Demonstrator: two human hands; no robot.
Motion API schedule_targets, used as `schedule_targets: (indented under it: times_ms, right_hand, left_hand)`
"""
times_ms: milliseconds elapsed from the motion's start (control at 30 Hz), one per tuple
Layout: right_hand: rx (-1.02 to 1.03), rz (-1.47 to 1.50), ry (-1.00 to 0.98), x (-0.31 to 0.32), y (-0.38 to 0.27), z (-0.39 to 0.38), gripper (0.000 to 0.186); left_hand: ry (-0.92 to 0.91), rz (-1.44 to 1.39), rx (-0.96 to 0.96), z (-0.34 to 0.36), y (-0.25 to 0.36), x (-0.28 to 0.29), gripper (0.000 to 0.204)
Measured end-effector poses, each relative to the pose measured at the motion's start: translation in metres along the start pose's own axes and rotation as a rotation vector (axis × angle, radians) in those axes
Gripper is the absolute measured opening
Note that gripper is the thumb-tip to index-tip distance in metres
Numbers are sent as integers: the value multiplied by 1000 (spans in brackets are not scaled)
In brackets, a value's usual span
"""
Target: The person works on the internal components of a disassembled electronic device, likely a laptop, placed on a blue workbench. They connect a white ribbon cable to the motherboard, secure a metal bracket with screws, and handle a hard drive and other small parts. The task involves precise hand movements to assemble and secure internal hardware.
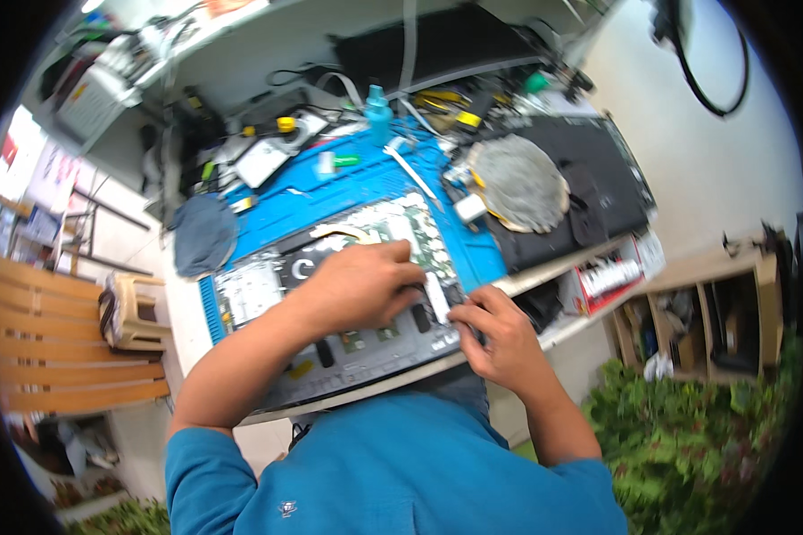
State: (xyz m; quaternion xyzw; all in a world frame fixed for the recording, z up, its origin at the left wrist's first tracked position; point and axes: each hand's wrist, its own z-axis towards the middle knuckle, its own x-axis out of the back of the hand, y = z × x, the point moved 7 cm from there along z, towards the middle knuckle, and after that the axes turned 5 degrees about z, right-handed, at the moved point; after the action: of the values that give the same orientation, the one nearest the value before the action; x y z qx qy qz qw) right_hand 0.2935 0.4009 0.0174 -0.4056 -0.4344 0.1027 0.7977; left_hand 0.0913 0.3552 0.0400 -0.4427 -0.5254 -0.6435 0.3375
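An opened laptop [366, 357] lies in front of me with its inner boards and dark casing bare. My left hand [366, 281] is over its middle, fingers curled and closed; whatever they grip is hidden. Close to those fingertips, a white strip [436, 298] lies at the right part of the laptop. At the right edge, my right hand [506, 337] has thumb and fingers bent together against the casing corner. Anything between them is too small to make out. A yellow-and-white cable [342, 232] lies across the board beyond my left hand.
A blue work mat [366, 183] lies beneath the laptop. Behind stand a teal bottle [377, 116] and loose tools. A round grey cloth pad [519, 183] rests on a dark laptop-like panel [602, 152] at right. Another dark round pad [205, 234] is at left.
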Motion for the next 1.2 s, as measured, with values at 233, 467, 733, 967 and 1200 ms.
schedule_targets:
  times_ms: [233,467,733,967,1200]
  right_hand:
    - [-114,87,13,-3,4,8,18]
    - [-213,95,41,-4,7,9,18]
    - [-207,165,38,-8,18,3,19]
    - [-168,107,-2,-4,21,2,20]
    - [-2,81,16,-5,15,13,16]
  left_hand:
    - [108,-4,-68,-43,17,22,24]
    - [340,-108,278,-123,-52,96,16]
    - [880,-111,498,-242,-109,180,16]
    - [780,-137,690,-275,-131,150,19]
    - [501,177,772,-258,-186,94,36]
